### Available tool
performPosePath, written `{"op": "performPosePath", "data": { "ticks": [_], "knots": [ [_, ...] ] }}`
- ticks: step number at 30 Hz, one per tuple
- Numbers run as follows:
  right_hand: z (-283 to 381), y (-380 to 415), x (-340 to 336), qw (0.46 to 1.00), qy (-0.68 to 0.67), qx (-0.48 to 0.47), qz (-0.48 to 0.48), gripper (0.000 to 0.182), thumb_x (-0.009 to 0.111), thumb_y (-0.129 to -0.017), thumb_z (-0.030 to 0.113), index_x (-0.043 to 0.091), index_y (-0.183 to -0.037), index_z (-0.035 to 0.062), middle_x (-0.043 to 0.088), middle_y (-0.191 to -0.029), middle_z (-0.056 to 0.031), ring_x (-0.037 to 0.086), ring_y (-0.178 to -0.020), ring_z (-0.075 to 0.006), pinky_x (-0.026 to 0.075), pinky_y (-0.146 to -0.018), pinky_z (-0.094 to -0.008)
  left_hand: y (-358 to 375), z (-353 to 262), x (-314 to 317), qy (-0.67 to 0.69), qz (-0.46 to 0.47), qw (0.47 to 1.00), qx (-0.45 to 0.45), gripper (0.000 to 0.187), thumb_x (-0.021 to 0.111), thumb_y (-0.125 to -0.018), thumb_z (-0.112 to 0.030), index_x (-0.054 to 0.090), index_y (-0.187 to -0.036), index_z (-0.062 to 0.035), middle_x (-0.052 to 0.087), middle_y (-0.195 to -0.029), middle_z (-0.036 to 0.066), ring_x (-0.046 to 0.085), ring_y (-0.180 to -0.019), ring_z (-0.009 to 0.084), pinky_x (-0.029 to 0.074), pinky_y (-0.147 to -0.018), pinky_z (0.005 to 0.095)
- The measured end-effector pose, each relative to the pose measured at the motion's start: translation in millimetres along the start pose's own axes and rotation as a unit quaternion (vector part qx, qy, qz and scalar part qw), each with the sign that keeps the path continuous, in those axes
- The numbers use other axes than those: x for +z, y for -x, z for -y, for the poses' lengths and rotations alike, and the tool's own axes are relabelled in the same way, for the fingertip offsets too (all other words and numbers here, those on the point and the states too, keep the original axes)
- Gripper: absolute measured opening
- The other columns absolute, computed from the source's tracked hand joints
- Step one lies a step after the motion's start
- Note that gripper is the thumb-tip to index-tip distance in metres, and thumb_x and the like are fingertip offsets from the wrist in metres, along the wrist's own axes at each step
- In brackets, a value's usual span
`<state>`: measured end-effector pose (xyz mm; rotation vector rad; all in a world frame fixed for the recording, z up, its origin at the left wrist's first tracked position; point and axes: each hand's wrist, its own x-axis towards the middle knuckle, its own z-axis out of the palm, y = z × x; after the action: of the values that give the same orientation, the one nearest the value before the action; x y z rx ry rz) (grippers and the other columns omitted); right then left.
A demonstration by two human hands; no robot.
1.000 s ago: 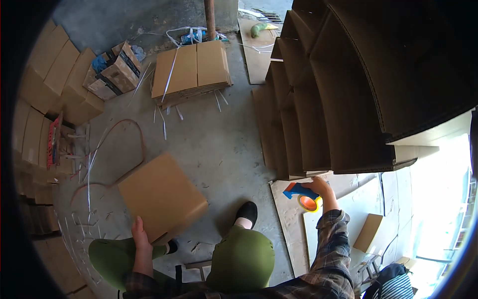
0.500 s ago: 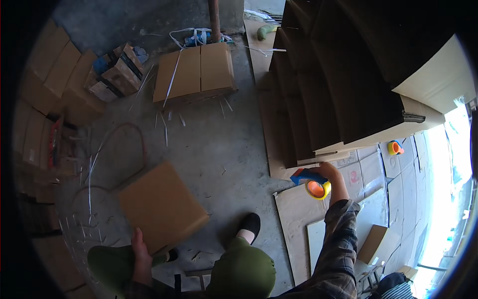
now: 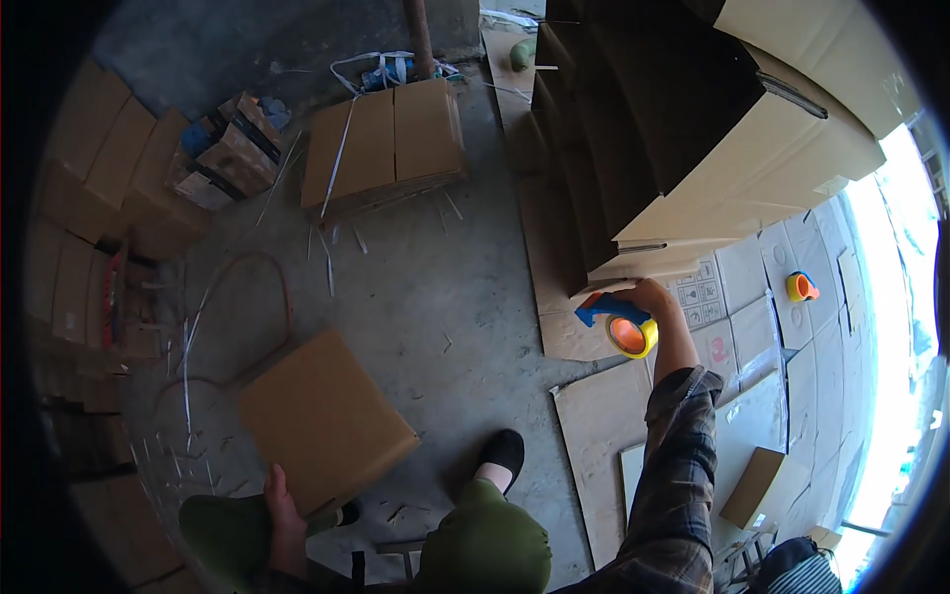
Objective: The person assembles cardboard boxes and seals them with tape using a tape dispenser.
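Note:
My left hand (image 3: 284,515) is at the lower left edge of a closed cardboard box (image 3: 332,416), gripping it beside my left knee. In my right hand (image 3: 648,297) is a blue and red tape dispenser (image 3: 616,312) with a roll of yellow tape on an orange core. That hand is at the lower edge of a stack of large open cartons (image 3: 712,213), whose dark insides face left. Whether its fingers also grip the carton edge is hard to see.
Strapped flat cardboard (image 3: 386,144) lies ahead on the concrete floor. Boxes (image 3: 109,148) line the left side, with loose straps (image 3: 188,366) nearby. Flattened cardboard (image 3: 599,436) covers the floor at right, bearing another tape dispenser (image 3: 800,287) and a small box (image 3: 752,487).
My right hand has moved forward slightly with the tape dispenser. The open cartons have shifted and turned, showing more of their pale near side. My left hand stays on its box.

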<state>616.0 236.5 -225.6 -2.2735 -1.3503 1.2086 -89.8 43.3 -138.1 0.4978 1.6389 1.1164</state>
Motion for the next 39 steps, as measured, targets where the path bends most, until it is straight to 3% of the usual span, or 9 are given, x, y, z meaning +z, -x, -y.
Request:
{"op": "performPosePath", "data": {
  "ticks": [6,11,14,16,24,30,31,34,39],
  "knots": [
    [-15.6,-2.5,21.2,0.997,-0.025,0.006,-0.078,0.055,0.073,-0.079,0.025,0.057,-0.125,0.0013,0.068,-0.105,-0.0191,0.069,-0.09,-0.0254,0.055,-0.082,-0.0324,-4.3,-1.4,4.7,0.024,0.054,0.998,0.008,0.047,0.046,-0.1,-0.036,0.048,-0.131,-0.0004,0.058,-0.123,0.01,0.056,-0.111,0.0222,0.045,-0.094,0.0368],
    [-12.6,102.9,36.5,0.993,-0.021,0.058,-0.097,0.066,0.07,-0.079,0.038,0.053,-0.132,0.002,0.065,-0.112,-0.0254,0.066,-0.1,-0.0339,0.05,-0.092,-0.0361,5.0,-27.8,76.2,0.058,0.084,0.995,0.012,0.045,0.046,-0.1,-0.036,0.048,-0.129,-0.0007,0.058,-0.123,0.01,0.057,-0.111,0.0212,0.045,-0.094,0.0357],
    [-44.5,186.4,57.6,0.979,-0.109,0.078,-0.152,0.057,0.07,-0.081,0.038,0.059,-0.127,0.0056,0.068,-0.1,-0.0228,0.069,-0.089,-0.0298,0.053,-0.083,-0.0365,9.2,-30.1,125.7,0.06,0.14,0.988,-0.013,0.043,0.047,-0.1,-0.035,0.05,-0.127,-0.0012,0.059,-0.121,0.01,0.057,-0.11,0.0194,0.046,-0.092,0.0341],
    [-61.5,246.5,68.5,0.968,-0.149,0.109,-0.169,0.049,0.07,-0.085,0.03,0.06,-0.124,0.0026,0.068,-0.091,-0.0147,0.066,-0.077,-0.0183,0.055,-0.075,-0.0308,14.2,-32.4,158.3,0.048,0.171,0.984,-0.021,0.042,0.048,-0.1,-0.035,0.051,-0.126,-0.0015,0.059,-0.12,0.009,0.058,-0.108,0.0184,0.047,-0.091,0.0333],
    [-126.7,408.4,124.4,0.904,-0.217,0.25,-0.27,0.04,0.068,-0.086,0.024,0.063,-0.119,0.0014,0.067,-0.082,-0.0122,0.062,-0.066,-0.0152,0.053,-0.062,-0.0283,57.4,39.4,309.9,-0.031,0.404,0.91,-0.093,0.029,0.051,-0.099,-0.03,0.06,-0.11,-0.0051,0.064,-0.103,0.001,0.061,-0.096,0.011,0.049,-0.085,0.0287],
    [-110.1,440.5,158.2,0.892,-0.271,0.263,-0.249,0.036,0.069,-0.085,0.022,0.065,-0.114,-0.0002,0.066,-0.079,-0.0107,0.061,-0.067,-0.0145,0.05,-0.061,-0.0286,99.3,79.6,419.5,0.027,0.517,0.839,-0.169,0.03,0.049,-0.1,-0.033,0.057,-0.117,-0.0095,0.064,-0.107,0.002,0.06,-0.096,0.0106,0.049,-0.082,0.0285],
    [-105.0,440.7,163.3,0.888,-0.283,0.272,-0.241,0.035,0.069,-0.086,0.02,0.064,-0.114,-0.001,0.066,-0.08,-0.0103,0.061,-0.068,-0.0138,0.05,-0.061,-0.0277,98.2,88.1,429.6,-0.041,0.526,0.837,-0.147,0.031,0.049,-0.1,-0.033,0.055,-0.121,-0.011,0.063,-0.109,0.002,0.06,-0.099,0.0115,0.049,-0.081,0.0294],
    [-100.1,431.8,177.8,0.884,-0.332,0.24,-0.226,0.031,0.067,-0.087,0.017,0.066,-0.111,-0.0014,0.067,-0.081,-0.0104,0.061,-0.066,-0.0137,0.051,-0.061,-0.0266,93.4,93.2,436.9,-0.165,0.456,0.87,-0.09,0.036,0.049,-0.099,-0.034,0.049,-0.13,-0.0149,0.063,-0.114,0.005,0.058,-0.104,0.0141,0.049,-0.078,0.0307],
    [-67.6,404.8,175.4,0.898,-0.345,0.19,-0.194,0.027,0.067,-0.087,0.014,0.065,-0.107,-0.0036,0.068,-0.08,-0.0094,0.06,-0.065,-0.0113,0.05,-0.06,-0.0252,-9.9,88.4,349.5,-0.226,0.419,0.879,-0.031,0.028,0.054,-0.097,-0.026,0.057,-0.12,-0.0106,0.065,-0.112,0.002,0.059,-0.103,0.0128,0.049,-0.073,0.0279]
  ]
}}
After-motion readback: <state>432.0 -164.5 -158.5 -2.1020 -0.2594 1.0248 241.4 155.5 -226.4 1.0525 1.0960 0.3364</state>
